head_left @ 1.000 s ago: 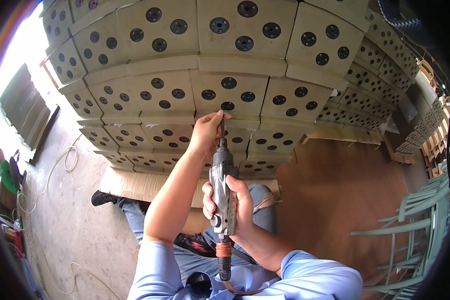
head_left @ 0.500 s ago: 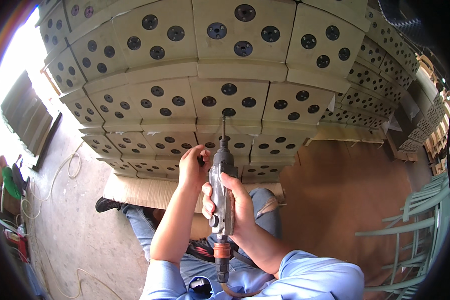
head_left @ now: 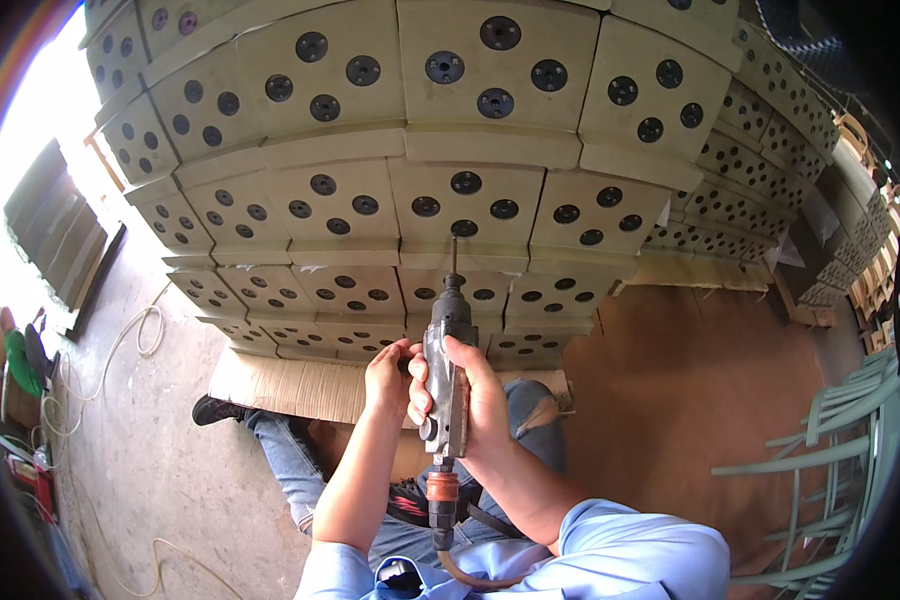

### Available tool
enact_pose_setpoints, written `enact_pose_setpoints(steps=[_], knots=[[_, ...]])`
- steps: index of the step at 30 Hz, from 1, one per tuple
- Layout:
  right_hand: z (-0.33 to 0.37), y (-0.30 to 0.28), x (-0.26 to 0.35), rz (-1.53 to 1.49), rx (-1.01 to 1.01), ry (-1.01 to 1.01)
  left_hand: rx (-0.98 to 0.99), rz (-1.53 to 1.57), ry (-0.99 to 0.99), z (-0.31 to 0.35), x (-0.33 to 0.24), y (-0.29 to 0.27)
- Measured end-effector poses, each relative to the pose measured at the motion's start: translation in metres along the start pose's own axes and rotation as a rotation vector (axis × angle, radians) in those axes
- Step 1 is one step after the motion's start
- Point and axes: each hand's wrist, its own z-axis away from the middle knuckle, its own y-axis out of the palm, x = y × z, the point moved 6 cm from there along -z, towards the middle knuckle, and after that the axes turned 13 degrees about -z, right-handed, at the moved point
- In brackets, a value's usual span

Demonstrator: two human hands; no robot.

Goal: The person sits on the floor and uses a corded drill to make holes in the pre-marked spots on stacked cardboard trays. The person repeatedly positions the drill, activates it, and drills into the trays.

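Note:
Wrapped around a grey and black air screwdriver (head_left: 446, 375), my right hand (head_left: 482, 395) holds it upright in the picture. Its long thin bit reaches the lowest black round disc (head_left: 463, 229) on a beige padded panel (head_left: 515, 190) in front of me. Just left of the tool body is my left hand (head_left: 385, 378), with its fingers curled and pinched together. Something small and dark shows between these fingers, too hidden to name. An orange coupling (head_left: 442, 488) joins the screwdriver's rear end to a hose (head_left: 460, 575).
Beige panels with black discs are stacked high ahead, resting on a cardboard sheet (head_left: 280, 385). Pale green metal frames (head_left: 830, 450) stand at the right. On the concrete floor at the left lies a coiled hose (head_left: 148, 330). My bent legs are below.
My left hand has drawn back a little toward me, still closed. The screwdriver bit stays at the same disc, and the whole view has shifted slightly.

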Motion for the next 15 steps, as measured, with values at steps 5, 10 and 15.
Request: enact_pose_setpoints(steps=[5, 10, 15], knots=[[-0.002, -0.002, 0.001, 0.022, -0.01, -0.006, -0.048, -0.004, -0.003, 0.001, 0.012, -0.006], [-0.003, 0.0, -0.001, 0.036, -0.026, -0.042, -0.01, 0.008, -0.138, -0.011, 0.032, -0.025], [-0.004, -0.005, 0.005, 0.071, 0.009, -0.016, -0.066, -0.111, -0.078, 0.008, 0.005, -0.001]])
